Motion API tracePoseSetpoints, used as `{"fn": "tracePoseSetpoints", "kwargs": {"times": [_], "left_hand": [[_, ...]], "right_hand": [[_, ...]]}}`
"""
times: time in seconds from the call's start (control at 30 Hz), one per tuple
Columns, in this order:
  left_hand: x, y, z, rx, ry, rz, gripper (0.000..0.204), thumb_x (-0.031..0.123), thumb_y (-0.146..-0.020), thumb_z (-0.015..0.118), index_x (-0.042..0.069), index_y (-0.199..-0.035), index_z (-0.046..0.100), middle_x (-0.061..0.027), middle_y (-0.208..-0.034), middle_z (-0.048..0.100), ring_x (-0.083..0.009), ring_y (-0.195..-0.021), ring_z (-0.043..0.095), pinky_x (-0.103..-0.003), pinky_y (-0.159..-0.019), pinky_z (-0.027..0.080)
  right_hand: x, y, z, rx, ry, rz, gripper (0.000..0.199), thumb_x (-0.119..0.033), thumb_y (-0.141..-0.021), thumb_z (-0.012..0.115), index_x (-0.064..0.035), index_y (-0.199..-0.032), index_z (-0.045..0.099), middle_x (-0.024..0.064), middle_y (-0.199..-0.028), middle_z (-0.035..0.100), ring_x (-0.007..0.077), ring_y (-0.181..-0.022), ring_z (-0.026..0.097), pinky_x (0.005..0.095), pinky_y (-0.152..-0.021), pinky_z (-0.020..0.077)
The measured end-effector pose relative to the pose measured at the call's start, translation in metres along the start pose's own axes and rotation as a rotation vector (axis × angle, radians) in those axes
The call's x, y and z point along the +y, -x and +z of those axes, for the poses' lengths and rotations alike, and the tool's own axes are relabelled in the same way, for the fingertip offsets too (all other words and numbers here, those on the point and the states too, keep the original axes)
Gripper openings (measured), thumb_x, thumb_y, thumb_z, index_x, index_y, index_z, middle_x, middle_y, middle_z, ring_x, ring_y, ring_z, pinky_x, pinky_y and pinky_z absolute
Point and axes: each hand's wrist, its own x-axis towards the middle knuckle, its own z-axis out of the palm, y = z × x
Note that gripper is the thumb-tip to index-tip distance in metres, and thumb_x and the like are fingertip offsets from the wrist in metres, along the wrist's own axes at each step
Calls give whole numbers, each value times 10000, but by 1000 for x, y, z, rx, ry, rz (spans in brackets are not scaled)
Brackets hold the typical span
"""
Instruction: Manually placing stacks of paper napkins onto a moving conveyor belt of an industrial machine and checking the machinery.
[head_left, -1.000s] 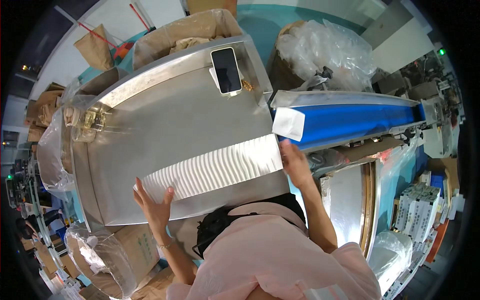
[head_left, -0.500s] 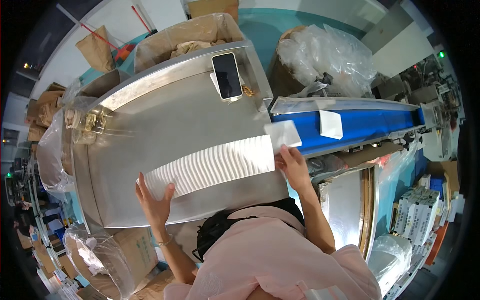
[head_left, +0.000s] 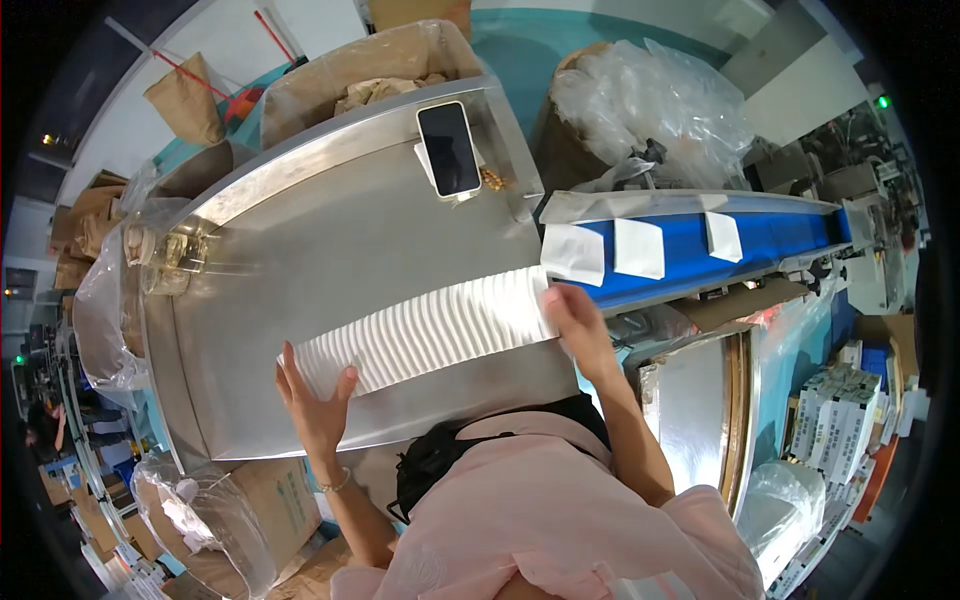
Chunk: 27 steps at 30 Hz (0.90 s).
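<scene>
A long row of thin white packets [head_left: 430,335], standing on edge against each other, lies across the steel tray table [head_left: 330,245]. At the row's left end is my left hand [head_left: 315,405], with its thumb on the near side and its fingers stretched out past the end. My right hand [head_left: 583,335] is at the right end, fingers together and touching the last packet; the fingertips are slightly blurred. Beyond it, a flat white packet [head_left: 573,253] lies at the near end of the blue conveyor belt [head_left: 685,238], and two more lie farther along the belt.
A phone [head_left: 448,150] rests at the tray's far side beside a string of brown beads [head_left: 491,179]. Glass jars [head_left: 180,250] stand at the left. Around the table are a bag of clear plastic [head_left: 650,105], a lined carton [head_left: 370,80] and stacked boxes [head_left: 835,425].
My right hand has moved from a packet at the belt's end onto the row's right end. Three packets now lie on the belt. My left hand has stayed at the row's left end.
</scene>
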Motion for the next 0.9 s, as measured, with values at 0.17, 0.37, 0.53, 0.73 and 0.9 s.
{"fn": "tracePoseSetpoints", "kwargs": {"times": [0.17, 0.37, 0.53, 0.73, 0.9], "left_hand": [[-1, 0, 0, 8, -15, 4, 1044, 506, -677, 835, 82, -1477, 315, -345, -1423, 329, -480, -1322, 355, -523, -1058, 351], [7, -2, 2, -27, -3, 11, 1038, 478, -681, 842, 76, -1478, 312, -338, -1427, 320, -482, -1312, 369, -516, -1046, 369], [14, -4, 5, -45, -19, -11, 1031, 454, -689, 843, 81, -1484, 301, -330, -1429, 318, -477, -1318, 365, -513, -1046, 371], [8, -5, 6, -42, -33, 22, 1016, 446, -706, 835, 102, -1491, 291, -333, -1453, 279, -479, -1339, 334, -521, -1061, 347], [9, -5, 5, -73, -15, 0, 1013, 442, -716, 830, 92, -1493, 282, -334, -1450, 285, -483, -1344, 323, -516, -1067, 339]], "right_hand": [[-6, 1, 1, -158, -69, 222, 364, -352, -905, 671, -28, -1069, 633, -21, -813, 574, 53, -705, 483, 211, -608, 400], [27, -9, -23, 111, -290, 136, 214, -181, -951, 616, -44, -1113, 600, 6, -825, 630, 82, -665, 548, 241, -578, 435], [26, -30, -10, 14, -469, 124, 412, -336, -966, 584, -35, -1246, 558, 115, -1110, 661, 195, -942, 648, 306, -772, 506], [19, -36, -14, 300, -490, 4, 391, -321, -952, 608, -3, -1180, 596, 61, -969, 668, 136, -776, 625, 273, -703, 505], [-7, 0, 8, 292, -71, -190, 242, -233, -969, 597, 4, -1013, 620, 45, -718, 637, 71, -576, 539, 239, -515, 424]]}}
